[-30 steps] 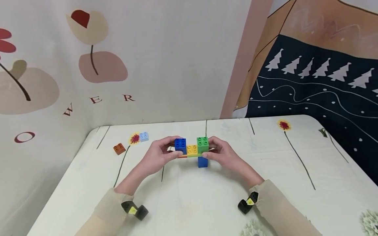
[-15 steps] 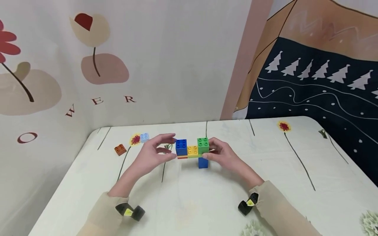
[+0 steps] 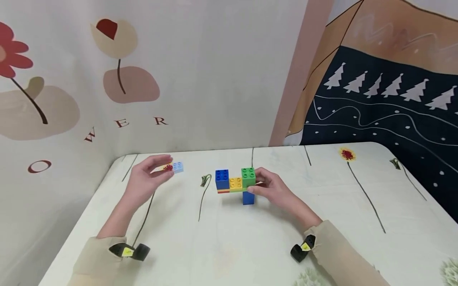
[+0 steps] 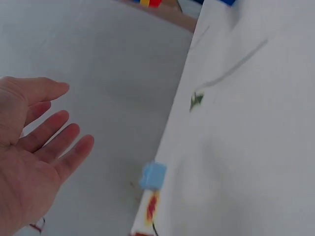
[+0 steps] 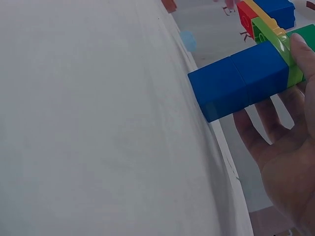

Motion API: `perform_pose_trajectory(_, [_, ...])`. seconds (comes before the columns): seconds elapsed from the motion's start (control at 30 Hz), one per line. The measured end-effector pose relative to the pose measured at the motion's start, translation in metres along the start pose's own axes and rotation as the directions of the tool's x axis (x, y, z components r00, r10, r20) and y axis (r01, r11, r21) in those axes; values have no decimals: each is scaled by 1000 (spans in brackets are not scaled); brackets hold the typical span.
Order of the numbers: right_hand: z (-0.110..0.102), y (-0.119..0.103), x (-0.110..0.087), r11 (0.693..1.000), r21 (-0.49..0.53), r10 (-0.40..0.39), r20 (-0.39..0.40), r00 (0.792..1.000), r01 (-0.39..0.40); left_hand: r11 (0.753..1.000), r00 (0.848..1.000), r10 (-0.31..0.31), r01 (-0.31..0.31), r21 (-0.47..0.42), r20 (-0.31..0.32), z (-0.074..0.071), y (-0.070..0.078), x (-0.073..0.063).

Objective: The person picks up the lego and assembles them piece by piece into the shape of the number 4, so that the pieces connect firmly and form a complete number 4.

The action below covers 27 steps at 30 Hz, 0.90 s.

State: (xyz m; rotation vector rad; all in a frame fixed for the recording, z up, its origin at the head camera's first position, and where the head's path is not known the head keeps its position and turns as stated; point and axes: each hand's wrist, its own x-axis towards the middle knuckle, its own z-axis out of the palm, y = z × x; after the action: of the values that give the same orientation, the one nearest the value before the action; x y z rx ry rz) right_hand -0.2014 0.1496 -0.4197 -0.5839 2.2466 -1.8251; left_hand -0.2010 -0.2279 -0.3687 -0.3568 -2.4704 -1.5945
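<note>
My right hand (image 3: 274, 187) pinches a toy building-brick assembly at its right end, beside the green brick (image 3: 248, 177). A dark blue brick (image 3: 222, 179) tops the left end, with a yellow brick (image 3: 235, 182) between them. Thin red and lime layers run beneath. Stacked blue bricks (image 5: 238, 80) form a column under the right end; whether it touches the table I cannot tell. Away to the left, my left hand (image 3: 143, 180) has its fingers spread and holds nothing. Its fingertips are close to a light blue brick (image 3: 178, 167), also visible in the left wrist view.
An orange-brown brick (image 5: 169, 5) lies near the light blue one; in the head view the left hand hides it. The white tablecloth (image 3: 214, 246) bears printed flowers and stems. A patterned curtain (image 3: 214, 79) hangs behind the table's far edge.
My left hand has let go of the assembly's left end and moved left to the light blue brick, covering the orange-brown brick. The right hand keeps its hold on the assembly.
</note>
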Motion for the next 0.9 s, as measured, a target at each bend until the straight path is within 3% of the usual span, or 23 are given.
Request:
perform_pose_trajectory(0.13, [0,0,0,1000,7,-3,2,1000,3,994,992,-65,73,79,-104,-19,-18,0])
perform_pose_trajectory(0.27, [0,0,0,1000,10,-5,8,1000,4,976,980,-130,154,156,-152,-37,-39,-1])
perform_pose_trajectory(0.43, [-1,1,0,1000,15,-8,4,1000,8,954,980,-176,193,227,-97,-48,-61,-3])
perform_pose_trajectory(0.63, [-1,1,1,1000,21,-3,9,1000,3,929,971,-230,238,284,-59,-57,-76,-4])
perform_pose_trajectory(0.9, [0,3,1,1000,19,-6,7,1000,6,931,953,-300,303,203,-45,-52,-89,-3])
